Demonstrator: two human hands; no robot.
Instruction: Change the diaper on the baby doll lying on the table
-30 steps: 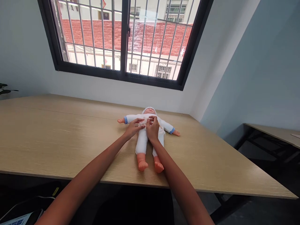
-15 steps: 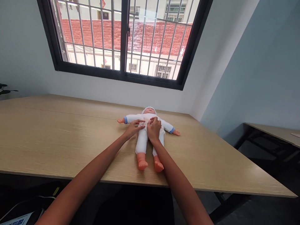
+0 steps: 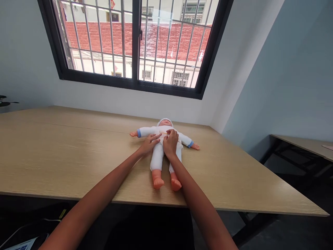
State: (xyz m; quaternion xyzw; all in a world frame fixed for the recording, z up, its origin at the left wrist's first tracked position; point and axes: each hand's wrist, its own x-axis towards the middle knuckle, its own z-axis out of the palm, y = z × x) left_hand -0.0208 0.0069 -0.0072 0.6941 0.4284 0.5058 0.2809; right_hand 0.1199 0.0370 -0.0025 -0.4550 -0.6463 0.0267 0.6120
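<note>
A baby doll in white clothes with blue cuffs and a white cap lies on its back, its feet towards me and its arms spread. My left hand rests on the left side of its belly, fingers stretched out and lying nearly flat. On the other side of the belly, my right hand is bent with its fingertips drawn together at the doll's front. What those fingertips pinch is hidden and too small to make out. A small pale orange patch shows by them on the chest.
The doll lies on a light wooden table, close to its front edge. Behind it are a wall and a barred window with a dark frame. Another table stands at the right. Plant leaves show at the far left.
My left hand's fingers have flattened and straightened a little on the doll's belly. The right hand stays in nearly the same place. The view has shifted slightly.
</note>
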